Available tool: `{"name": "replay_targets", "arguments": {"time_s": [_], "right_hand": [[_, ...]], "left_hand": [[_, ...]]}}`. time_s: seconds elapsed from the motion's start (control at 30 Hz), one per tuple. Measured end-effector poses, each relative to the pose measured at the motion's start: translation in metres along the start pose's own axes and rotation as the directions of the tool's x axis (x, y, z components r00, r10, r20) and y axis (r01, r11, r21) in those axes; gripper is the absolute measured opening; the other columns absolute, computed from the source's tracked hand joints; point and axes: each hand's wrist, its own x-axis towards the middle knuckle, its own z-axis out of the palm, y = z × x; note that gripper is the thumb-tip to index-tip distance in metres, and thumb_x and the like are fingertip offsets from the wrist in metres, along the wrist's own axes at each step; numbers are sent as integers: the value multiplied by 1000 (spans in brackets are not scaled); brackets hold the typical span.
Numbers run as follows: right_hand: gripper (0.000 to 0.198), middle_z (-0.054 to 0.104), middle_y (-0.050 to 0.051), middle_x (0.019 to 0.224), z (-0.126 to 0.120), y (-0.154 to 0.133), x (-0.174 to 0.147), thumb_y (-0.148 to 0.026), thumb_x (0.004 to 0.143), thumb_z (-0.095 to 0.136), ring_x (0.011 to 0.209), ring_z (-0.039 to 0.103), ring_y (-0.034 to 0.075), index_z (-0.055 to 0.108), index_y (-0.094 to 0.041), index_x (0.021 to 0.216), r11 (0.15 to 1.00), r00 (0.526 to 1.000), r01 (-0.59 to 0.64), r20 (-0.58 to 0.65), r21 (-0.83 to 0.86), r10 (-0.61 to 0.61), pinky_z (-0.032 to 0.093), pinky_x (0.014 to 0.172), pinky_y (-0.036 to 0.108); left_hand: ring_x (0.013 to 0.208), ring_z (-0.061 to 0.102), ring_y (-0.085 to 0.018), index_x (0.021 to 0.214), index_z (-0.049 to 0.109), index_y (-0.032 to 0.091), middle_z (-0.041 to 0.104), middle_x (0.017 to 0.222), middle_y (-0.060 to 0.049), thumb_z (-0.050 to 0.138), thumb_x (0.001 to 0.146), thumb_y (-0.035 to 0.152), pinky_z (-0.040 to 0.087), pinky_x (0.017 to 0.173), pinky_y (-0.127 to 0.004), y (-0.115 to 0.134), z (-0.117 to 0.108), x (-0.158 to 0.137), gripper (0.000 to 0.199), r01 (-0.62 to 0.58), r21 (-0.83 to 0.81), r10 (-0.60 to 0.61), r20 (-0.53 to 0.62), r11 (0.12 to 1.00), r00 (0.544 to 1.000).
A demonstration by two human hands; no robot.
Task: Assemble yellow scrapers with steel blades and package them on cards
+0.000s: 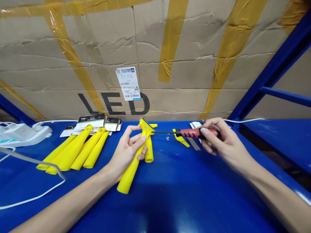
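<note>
Left hand (126,146) wraps yellow plastic scraper (131,171); right hand (224,139) clasps red-and-black screwdriver (189,133). I judge it unfinished: small silver fasteners (167,138) loose.

Reads as a small workshop or stockroom. Blue metal rack (272,69), its blue deck (184,187) serving as bench under the fingers (138,145). Just past the fingers: big taped carton (150,48), "LED" print (113,103), shipping label (128,83). Left of the left fingers (126,133): row of matching yellow handles (76,149), printed cards (88,121), white power strip (41,132). Screwdriver (189,133) in right fingers (211,137), loose screws (167,138) between both sets.
</note>
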Motion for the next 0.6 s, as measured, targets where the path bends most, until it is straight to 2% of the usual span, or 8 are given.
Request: {"name": "replay_targets", "arguments": {"time_s": [0.07, 0.1, 0.17, 0.23, 0.33, 0.4, 0.47, 0.6], "right_hand": [[35, 41, -8, 52, 0, 1, 1, -59, 95, 56, 38, 35, 9, 46, -27, 90, 993, 993, -35, -118, -112, 22, 25, 38, 24], [36, 42, -7, 53, -1, 1, 1, -61, 95, 55, 39, 36, 9, 46, -27, 90, 990, 989, -53, -141, -133, 34, 26, 38, 25], [35, 55, -3, 65, -3, 1, 1, -59, 92, 62, 48, 51, 13, 49, -28, 99, 996, 996, -60, -72, -65, 55, 40, 44, 27], [40, 63, 0, 80, -6, 0, 2, -52, 86, 72, 66, 63, 18, 50, -29, 109, 998, 996, -45, 73, 51, 41, 51, 58, 33], [32, 60, -2, 70, -6, 1, 2, -50, 91, 67, 59, 58, 16, 52, -26, 107, 1000, 990, -5, 139, 8, 3, 49, 58, 31], [30, 52, -5, 59, -5, 4, 2, -55, 97, 56, 46, 45, 12, 52, -25, 99, 992, 999, -28, 42, -121, 33, 38, 46, 27], [34, 53, -4, 61, -6, 8, 2, -59, 98, 51, 42, 41, 10, 52, -25, 94, 982, 996, -85, -35, -169, 80, 32, 40, 26], [31, 62, -1, 80, -8, 9, 3, -50, 91, 67, 64, 59, 15, 53, -28, 109, 999, 991, -34, 129, 32, 30, 49, 58, 30]], "left_hand": [[49, 50, -7, 108, 45, 24, 60, 70, 5, 84, 77, 32, 37, 41, -15, 1, 2, -2, 51, 15, 14, -16, 26, 1000, 1000], [48, 50, -7, 108, 45, 24, 61, 71, 5, 84, 77, 34, 37, 41, -15, 1, 3, -3, 51, 16, 20, -16, 34, 1000, 999], [47, 49, -6, 108, 45, 24, 61, 71, 5, 83, 78, 34, 38, 42, -15, 2, 4, -3, 50, 10, 27, -11, 28, 1000, 1000], [46, 47, -6, 108, 44, 25, 59, 69, 6, 82, 79, 31, 37, 42, -15, 2, 3, -2, 48, 8, 24, -8, 9, 1000, 1000], [46, 47, -5, 108, 44, 25, 57, 68, 7, 80, 81, 29, 36, 42, -14, 2, 2, 0, 45, 17, 23, -17, 7, 1000, 1000], [47, 47, -5, 108, 44, 24, 59, 73, 5, 79, 82, 30, 36, 42, -14, 2, 2, -1, 44, 25, 29, -25, 23, 999, 999], [47, 48, -5, 107, 44, 24, 61, 77, 4, 79, 82, 31, 36, 42, -15, 2, 2, -2, 43, 21, 39, -22, 42, 999, 999], [47, 47, -5, 107, 43, 25, 58, 73, 6, 77, 84, 30, 34, 41, -14, 4, 2, -3, 42, 5, 45, -7, 39, 999, 999]]}}
